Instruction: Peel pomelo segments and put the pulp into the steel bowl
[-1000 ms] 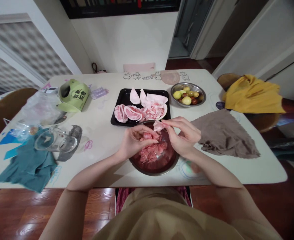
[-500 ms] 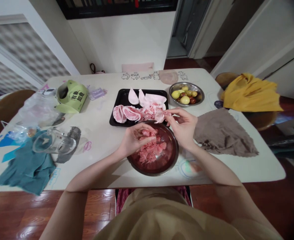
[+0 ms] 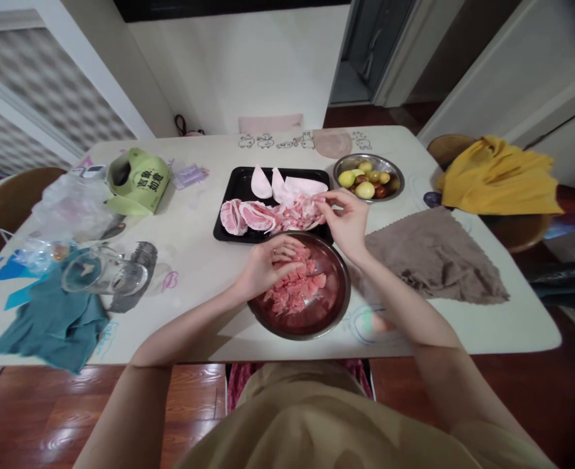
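Pink-red pomelo flesh [image 3: 297, 294] lies in loose pieces in a steel bowl [image 3: 337, 312] in front of me. Over the bowl's left side is my left hand [image 3: 268, 264], its fingers bent and its thumb apart, with no piece clearly held. My right hand [image 3: 347, 218] reaches over the black tray [image 3: 223, 203], fingertips pinched on pale pomelo membrane [image 3: 300, 213] at the heap's right end. Two unpeeled-membrane pomelo segments [image 3: 255, 217] rest at the tray's left, with thick white-pink rind pieces [image 3: 262, 184] behind them.
A steel bowl of green and brown fruit [image 3: 366, 189] stands behind right. A brown cloth [image 3: 434, 254] lies to the right. On the left are a glass jug [image 3: 106, 270], a teal cloth [image 3: 53, 326], a green carton [image 3: 138, 182] and a plastic bag [image 3: 72, 205].
My right hand has moved left and away from me, carrying membrane onto the heap in the tray. The flesh between my left fingers no longer shows clearly; that hand has loosened over the bowl.
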`<state>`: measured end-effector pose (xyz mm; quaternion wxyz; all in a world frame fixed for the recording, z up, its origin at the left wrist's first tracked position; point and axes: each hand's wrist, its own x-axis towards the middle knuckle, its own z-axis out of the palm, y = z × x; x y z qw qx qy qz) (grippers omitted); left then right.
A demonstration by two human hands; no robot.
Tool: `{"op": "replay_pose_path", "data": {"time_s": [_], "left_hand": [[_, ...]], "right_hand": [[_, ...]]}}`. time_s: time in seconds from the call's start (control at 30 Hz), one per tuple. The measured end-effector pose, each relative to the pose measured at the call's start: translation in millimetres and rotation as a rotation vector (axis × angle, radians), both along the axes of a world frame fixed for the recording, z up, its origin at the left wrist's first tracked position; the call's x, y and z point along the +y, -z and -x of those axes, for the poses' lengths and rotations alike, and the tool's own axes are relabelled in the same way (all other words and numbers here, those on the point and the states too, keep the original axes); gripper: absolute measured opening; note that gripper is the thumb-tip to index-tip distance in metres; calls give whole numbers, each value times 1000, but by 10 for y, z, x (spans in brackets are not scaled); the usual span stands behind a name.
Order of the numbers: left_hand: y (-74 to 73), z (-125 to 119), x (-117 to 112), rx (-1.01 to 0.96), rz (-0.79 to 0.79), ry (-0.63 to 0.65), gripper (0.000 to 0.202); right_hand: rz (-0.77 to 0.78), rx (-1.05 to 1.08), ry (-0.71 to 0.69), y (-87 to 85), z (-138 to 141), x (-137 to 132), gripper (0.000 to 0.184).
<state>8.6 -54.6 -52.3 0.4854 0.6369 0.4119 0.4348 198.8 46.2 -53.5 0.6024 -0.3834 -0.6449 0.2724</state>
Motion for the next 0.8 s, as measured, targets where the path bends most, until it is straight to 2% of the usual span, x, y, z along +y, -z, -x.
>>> {"op": "replay_pose_path", "data": {"time_s": [0.1,0.17,0.27,0.37,0.53,0.63,0.8], "left_hand": [[27,-1,20,-1,-38,7,35],[24,4,28,6,-71,25,30],[-5,18,32,33,-98,25,23],[-36,41,34,98,-118,-71,23],[-65,76,57,238,-216,-246,25],[-57,88,85,224,-278,-275,28],[-14,111,127,186,-424,-293,15]], "right_hand": [[54,64,-48,106,10,187,14],[107,108,-97,129,15,206,16],[145,110,-141,81,33,89,16],[152,79,-174,-23,68,-101,13],[51,-43,-183,-170,115,-352,8],[-68,-135,-171,-220,130,-434,9],[-213,-175,-196,-253,144,-485,12]]}}
